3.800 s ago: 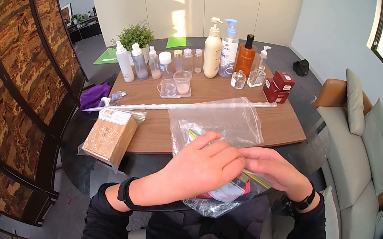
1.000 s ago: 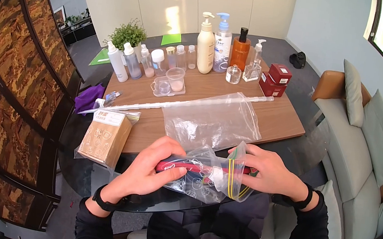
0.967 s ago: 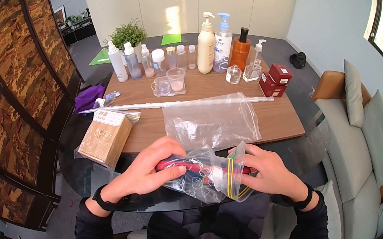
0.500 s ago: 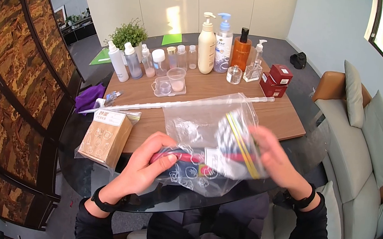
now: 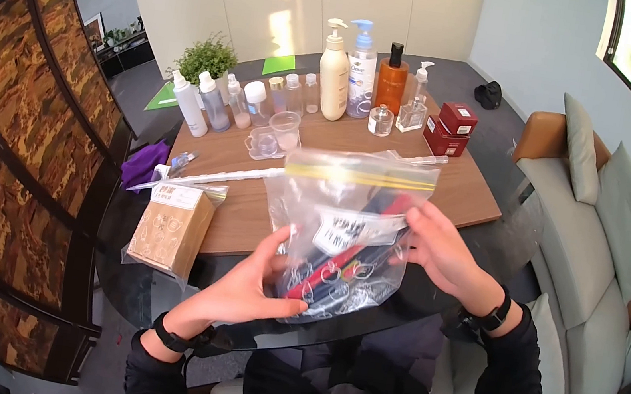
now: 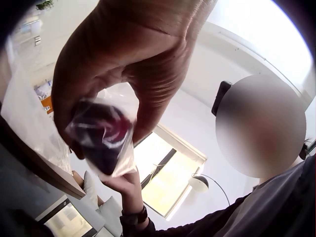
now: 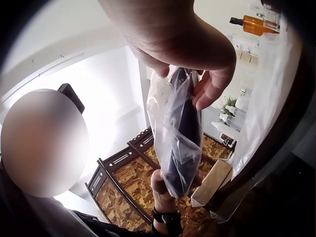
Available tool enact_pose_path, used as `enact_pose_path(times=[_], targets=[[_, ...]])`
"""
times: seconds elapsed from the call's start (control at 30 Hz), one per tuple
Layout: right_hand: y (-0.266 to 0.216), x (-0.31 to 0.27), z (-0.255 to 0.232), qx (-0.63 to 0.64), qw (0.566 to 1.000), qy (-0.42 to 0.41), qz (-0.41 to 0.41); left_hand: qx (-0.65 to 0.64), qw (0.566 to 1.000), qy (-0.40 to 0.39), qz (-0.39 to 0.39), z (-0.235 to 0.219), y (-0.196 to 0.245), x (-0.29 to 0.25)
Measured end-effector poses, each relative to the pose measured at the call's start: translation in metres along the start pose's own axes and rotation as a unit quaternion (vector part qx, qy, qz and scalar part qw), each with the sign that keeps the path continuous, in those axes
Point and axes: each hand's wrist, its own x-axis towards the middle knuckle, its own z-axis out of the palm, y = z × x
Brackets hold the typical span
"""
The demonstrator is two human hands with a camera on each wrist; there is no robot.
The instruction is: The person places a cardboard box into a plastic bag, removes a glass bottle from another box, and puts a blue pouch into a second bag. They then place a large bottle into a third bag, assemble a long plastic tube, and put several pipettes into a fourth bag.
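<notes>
A clear zip bag (image 5: 356,283) with a yellow seal strip stands upright in front of me, its seal toward the far side of the table. Inside lies a dark blue and red folded item, with a white label printed on the bag's front. My left hand (image 5: 242,287) grips the lower left side, thumb across the front. At the right edge, my right hand (image 5: 445,251) pinches the bag between thumb and fingers. The right wrist view shows the filled bag (image 7: 180,143) edge-on between both hands; in the left wrist view, my left hand (image 6: 123,54) curls around its end.
On the wooden board (image 5: 234,234) lie a long white strip (image 5: 237,180) and several bottles, including a cream pump bottle (image 5: 334,79). Red boxes (image 5: 446,139) stand at the right. A bagged brown box (image 5: 169,233) sits at the left front, near purple cloth (image 5: 144,165).
The bag was lying sideways between my hands; now it is upright with its seal at the top. My right hand let go of the seal end and took the right edge.
</notes>
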Motion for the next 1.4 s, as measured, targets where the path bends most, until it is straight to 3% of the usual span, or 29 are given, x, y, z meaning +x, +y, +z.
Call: enact_pose_path(times=[0.03, 0.07, 0.2, 0.3, 0.33, 0.43, 0.47, 0.6, 0.7, 0.8, 1.0, 1.4], targets=[[0.003, 0.003, 0.003, 0.005, 1.000, -0.010, 0.007, 0.012, 0.999, -0.022, -0.029, 0.000, -0.001, 0.001], [0.006, 0.008, 0.005, 0.009, 1.000, -0.020, 0.013, 0.052, 0.999, -0.006, -0.009, 0.000, -0.014, 0.005], [0.012, 0.017, 0.020, 0.012, 0.999, -0.043, 0.002, -0.034, 0.998, -0.004, -0.045, 0.003, -0.015, 0.013], [0.009, 0.016, 0.025, -0.005, 0.998, -0.057, -0.017, 0.002, 0.999, 0.035, 0.022, -0.001, -0.015, 0.009], [0.007, 0.016, 0.028, -0.008, 0.998, -0.054, -0.019, 0.004, 0.992, 0.082, 0.097, 0.002, -0.010, 0.006], [0.006, 0.019, 0.030, -0.018, 0.998, -0.048, -0.020, -0.040, 0.965, 0.154, 0.210, -0.004, 0.002, 0.004], [0.006, 0.020, 0.029, -0.021, 0.998, -0.047, -0.020, 0.010, 0.949, 0.205, 0.241, -0.005, 0.007, 0.003], [0.001, 0.017, 0.031, -0.054, 0.997, -0.044, -0.046, 0.076, 0.937, 0.256, 0.225, -0.009, 0.021, -0.004], [0.003, 0.018, 0.024, -0.072, 0.995, -0.041, -0.058, 0.156, 0.930, 0.240, 0.231, -0.010, 0.024, -0.005], [0.002, 0.018, 0.020, -0.091, 0.992, -0.033, -0.082, 0.210, 0.929, 0.244, 0.181, -0.007, 0.031, -0.008], [-0.004, 0.014, 0.023, -0.130, 0.984, -0.012, -0.122, 0.375, 0.894, 0.187, 0.159, -0.005, 0.044, -0.016], [-0.013, 0.015, 0.029, -0.055, 0.980, -0.009, -0.189, 0.445, 0.845, 0.187, 0.231, 0.005, 0.049, -0.013]])
